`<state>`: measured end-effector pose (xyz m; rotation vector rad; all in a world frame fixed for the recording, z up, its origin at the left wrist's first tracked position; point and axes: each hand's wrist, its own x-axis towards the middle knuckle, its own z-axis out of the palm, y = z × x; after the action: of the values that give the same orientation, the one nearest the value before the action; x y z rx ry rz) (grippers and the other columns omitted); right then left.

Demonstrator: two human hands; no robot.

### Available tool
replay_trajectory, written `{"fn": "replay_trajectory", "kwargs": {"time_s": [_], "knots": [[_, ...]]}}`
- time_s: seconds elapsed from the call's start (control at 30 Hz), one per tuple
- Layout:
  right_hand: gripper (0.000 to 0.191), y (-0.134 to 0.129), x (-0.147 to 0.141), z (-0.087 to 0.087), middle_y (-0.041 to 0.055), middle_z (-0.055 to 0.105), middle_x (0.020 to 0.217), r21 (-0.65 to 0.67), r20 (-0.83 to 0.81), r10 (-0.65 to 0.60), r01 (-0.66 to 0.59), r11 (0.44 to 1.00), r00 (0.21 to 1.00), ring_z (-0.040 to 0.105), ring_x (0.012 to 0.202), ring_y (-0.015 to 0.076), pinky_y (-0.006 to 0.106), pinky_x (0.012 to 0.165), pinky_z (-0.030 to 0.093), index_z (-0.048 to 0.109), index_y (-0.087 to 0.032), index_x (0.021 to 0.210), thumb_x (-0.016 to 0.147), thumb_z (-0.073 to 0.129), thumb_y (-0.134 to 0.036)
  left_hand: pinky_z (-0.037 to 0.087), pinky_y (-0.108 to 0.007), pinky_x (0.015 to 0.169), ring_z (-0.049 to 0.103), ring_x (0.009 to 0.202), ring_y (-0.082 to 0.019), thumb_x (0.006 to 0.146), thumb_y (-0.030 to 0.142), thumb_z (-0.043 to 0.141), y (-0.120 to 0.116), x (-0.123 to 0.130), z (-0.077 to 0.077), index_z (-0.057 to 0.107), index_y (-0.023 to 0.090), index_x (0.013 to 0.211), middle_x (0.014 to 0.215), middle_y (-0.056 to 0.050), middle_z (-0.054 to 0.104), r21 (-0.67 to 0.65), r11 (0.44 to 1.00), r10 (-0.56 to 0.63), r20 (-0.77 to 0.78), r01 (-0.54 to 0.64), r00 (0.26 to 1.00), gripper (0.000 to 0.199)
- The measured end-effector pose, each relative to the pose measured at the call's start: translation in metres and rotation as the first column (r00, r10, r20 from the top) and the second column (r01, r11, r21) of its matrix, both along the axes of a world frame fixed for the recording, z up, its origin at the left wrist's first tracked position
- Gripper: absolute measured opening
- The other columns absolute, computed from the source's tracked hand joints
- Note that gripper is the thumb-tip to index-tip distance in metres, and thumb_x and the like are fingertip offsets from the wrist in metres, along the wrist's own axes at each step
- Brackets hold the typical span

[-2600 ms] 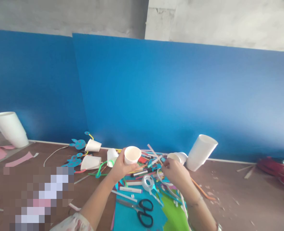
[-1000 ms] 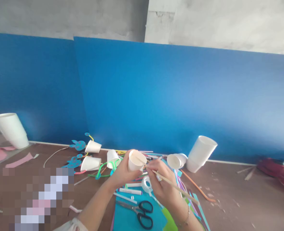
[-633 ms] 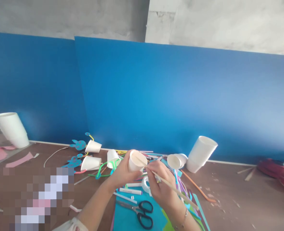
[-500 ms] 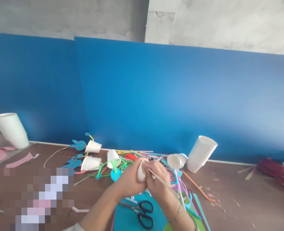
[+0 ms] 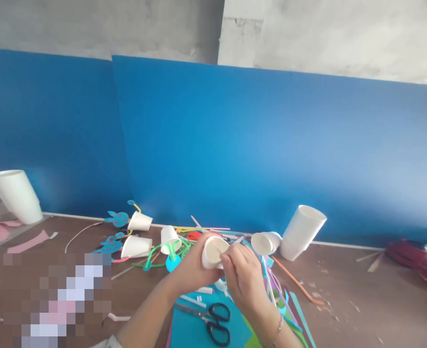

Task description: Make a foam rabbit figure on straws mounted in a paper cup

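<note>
My left hand [image 5: 192,270] is wrapped round a white paper cup [image 5: 211,265], its mouth tilted toward me. A thin pale stick [image 5: 196,222] pokes out beyond the cup's far side, and part of it seems to show inside the cup. My right hand [image 5: 243,275] is closed at the cup's right rim, fingers pinched on the stick's near end, which is mostly hidden. Beneath my hands, black-handled scissors [image 5: 219,325] lie on blue paper [image 5: 192,331].
Cups with straws and blue paper shapes, including a white cup [image 5: 137,246], lie to the left. Stacked cups [image 5: 302,232] lean at the right, near an orange straw [image 5: 300,282]. A blue partition [image 5: 217,145] borders the table's back. Red items [image 5: 409,256] sit far right.
The stick, which lay back along my right wrist, now pokes out past the cup's far side. The cup's mouth has turned more toward me, and my right hand has shifted slightly right.
</note>
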<state>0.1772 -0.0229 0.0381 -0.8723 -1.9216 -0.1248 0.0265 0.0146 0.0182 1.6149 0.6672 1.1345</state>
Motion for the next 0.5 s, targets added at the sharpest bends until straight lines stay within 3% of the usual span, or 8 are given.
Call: {"fn": "replay_trajectory", "kwargs": {"time_s": [0.1,0.17,0.2,0.27,0.33,0.37,0.43,0.5], "knots": [[0.034,0.003,0.007,0.0,0.0005,0.051,0.066,-0.132,-0.216,-0.005,-0.025,0.991,0.976,0.046,0.061,0.0163,0.029,0.058,0.033,0.056,-0.02,0.08,0.095,0.033,-0.04,0.047,-0.031,0.077,0.059,0.092,-0.022,0.068,0.028,0.075,-0.005,0.002,0.004,0.05,0.018,0.108,0.101,-0.006,0.061,-0.02,0.999,-0.045,0.027,0.046,0.999,0.048],[0.048,0.007,0.012,0.003,0.0001,0.049,0.063,-0.351,-0.472,-0.182,0.005,0.936,0.862,0.044,0.058,0.0159,0.028,0.054,0.032,0.057,-0.02,0.077,0.095,0.025,-0.051,0.046,-0.03,0.075,0.058,0.089,-0.021,0.066,0.028,0.076,-0.007,-0.002,0.006,0.05,0.018,0.11,0.1,-0.005,0.061,-0.046,0.994,-0.093,0.054,0.096,0.994,0.052],[0.053,0.01,0.014,0.004,-0.0003,0.047,0.059,-0.496,-0.521,-0.257,-0.044,0.867,0.814,0.043,0.056,0.0151,0.028,0.052,0.031,0.057,-0.019,0.07,0.094,0.025,-0.055,0.046,-0.03,0.074,0.058,0.088,-0.02,0.065,0.029,0.077,-0.008,-0.004,0.007,0.049,0.019,0.111,0.099,-0.005,0.06,-0.062,0.989,-0.129,0.063,0.133,0.99,0.055],[0.058,0.016,0.015,0.005,-0.0008,0.046,0.053,-0.734,-0.542,-0.31,-0.26,0.627,0.782,0.041,0.052,0.0134,0.027,0.051,0.029,0.055,-0.018,0.059,0.09,0.033,-0.062,0.045,-0.029,0.072,0.057,0.085,-0.019,0.064,0.03,0.077,-0.012,-0.007,0.009,0.048,0.02,0.115,0.098,-0.004,0.059,-0.091,0.97,-0.219,0.064,0.224,0.974,0.059],[0.057,0.022,0.012,0.003,-0.0008,0.048,0.052,-0.778,-0.621,-0.297,-0.52,0.353,0.726,0.043,0.05,0.0123,0.026,0.051,0.032,0.055,-0.017,0.055,0.083,0.045,-0.066,0.045,-0.03,0.073,0.056,0.086,-0.019,0.061,0.028,0.078,-0.017,-0.006,0.01,0.048,0.021,0.117,0.098,-0.004,0.058,-0.098,0.95,-0.294,0.03,0.295,0.955,0.064],[0.053,0.024,0.009,0.001,-0.0006,0.05,0.053,-0.731,-0.682,-0.299,-0.634,0.252,0.667,0.044,0.051,0.012,0.026,0.052,0.033,0.055,-0.017,0.056,0.079,0.053,-0.065,0.045,-0.031,0.077,0.055,0.088,-0.02,0.059,0.027,0.078,-0.019,-0.005,0.011,0.049,0.021,0.117,0.099,-0.004,0.058,-0.085,0.944,-0.32,0.001,0.319,0.947,0.065],[0.043,0.027,0.005,-0.002,-0.0012,0.054,0.055,-0.597,-0.782,-0.326,-0.788,0.149,0.531,0.047,0.052,0.0116,0.025,0.053,0.036,0.056,-0.017,0.059,0.071,0.068,-0.056,0.044,-0.033,0.082,0.054,0.092,-0.021,0.055,0.024,0.079,-0.022,-0.002,0.01,0.051,0.021,0.116,0.102,-0.004,0.057,-0.051,0.94,-0.34,-0.053,0.337,0.939,0.067],[0.035,0.029,0.004,-0.005,-0.0029,0.053,0.054,-0.504,-0.822,-0.376,-0.854,0.132,0.427,0.048,0.051,0.0111,0.024,0.052,0.037,0.055,-0.017,0.061,0.067,0.074,-0.046,0.044,-0.032,0.08,0.053,0.091,-0.02,0.054,0.022,0.079,-0.023,0.001,0.009,0.049,0.022,0.119,0.103,-0.003,0.055,-0.049,0.94,-0.341,-0.078,0.338,0.937,0.071]]}}
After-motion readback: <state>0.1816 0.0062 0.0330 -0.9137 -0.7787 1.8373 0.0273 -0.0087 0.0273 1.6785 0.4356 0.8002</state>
